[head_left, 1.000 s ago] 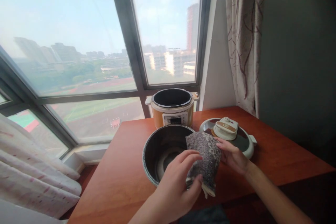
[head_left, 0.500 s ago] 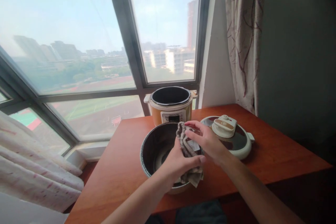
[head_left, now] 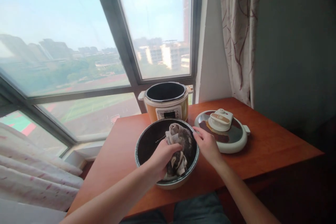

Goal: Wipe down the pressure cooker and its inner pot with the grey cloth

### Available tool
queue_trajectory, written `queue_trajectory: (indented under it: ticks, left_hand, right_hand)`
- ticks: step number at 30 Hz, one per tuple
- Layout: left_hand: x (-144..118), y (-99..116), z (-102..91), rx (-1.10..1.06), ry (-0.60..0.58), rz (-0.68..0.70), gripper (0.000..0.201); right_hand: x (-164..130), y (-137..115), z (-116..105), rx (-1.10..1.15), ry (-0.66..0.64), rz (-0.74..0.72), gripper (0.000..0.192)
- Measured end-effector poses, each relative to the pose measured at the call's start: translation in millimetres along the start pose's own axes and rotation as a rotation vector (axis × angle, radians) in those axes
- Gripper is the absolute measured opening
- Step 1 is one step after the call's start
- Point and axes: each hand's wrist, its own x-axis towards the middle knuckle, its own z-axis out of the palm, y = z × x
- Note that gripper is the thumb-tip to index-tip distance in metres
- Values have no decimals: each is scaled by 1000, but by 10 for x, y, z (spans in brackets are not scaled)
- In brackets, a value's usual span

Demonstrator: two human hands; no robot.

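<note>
A dark inner pot (head_left: 147, 140) with a speckled rim stands near the front of the table. Bunched in my left hand (head_left: 164, 155) is a grey-brown patterned cloth (head_left: 181, 138), which sits inside the pot's opening. The thumb lies across the top of the cloth; the other fingers are mostly hidden beneath it. My right hand (head_left: 207, 143) grips the pot's right rim, fingertips over the edge. Just behind the pot is the orange and white electric pressure cooker base (head_left: 166, 108), its top uncovered.
The cooker lid (head_left: 222, 133), white-rimmed with a handle on top, rests on the right of the reddish wooden table (head_left: 112, 171). A large window (head_left: 157, 24) rises behind the table. Patterned curtains (head_left: 238, 38) hang at both sides.
My left hand has lowered the cloth into the pot. My right hand has let go of the cloth and moved to the pot's right rim. The view has shifted slightly.
</note>
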Motion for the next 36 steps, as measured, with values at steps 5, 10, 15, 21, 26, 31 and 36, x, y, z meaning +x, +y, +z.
queue_trajectory:
  ticks: [5,10,15,21,26,31,36]
  left_hand:
    - [132,-36,209,242,-89,-45,35]
    - [200,-41,302,554,-58,-102,55]
    - [391,-225,197,760,-51,-124,68]
    - [636,-337,120,819,53,-62,50]
    - [550,-295,169,830,97,-34,36]
    - [361,-240,68,978,-73,135,43]
    - [182,110,-190,1430,-534,171,40]
  right_hand:
    - [-24,63,150,161,10,-2,50]
    - [-21,145,183,233,46,20,53]
    - [-32,161,195,268,65,17,51]
    - [-55,146,191,265,82,8,49]
    - [-57,168,206,271,100,16,51]
    - [-62,139,214,277,97,32,50]
    - [-56,92,189,232,125,38,44]
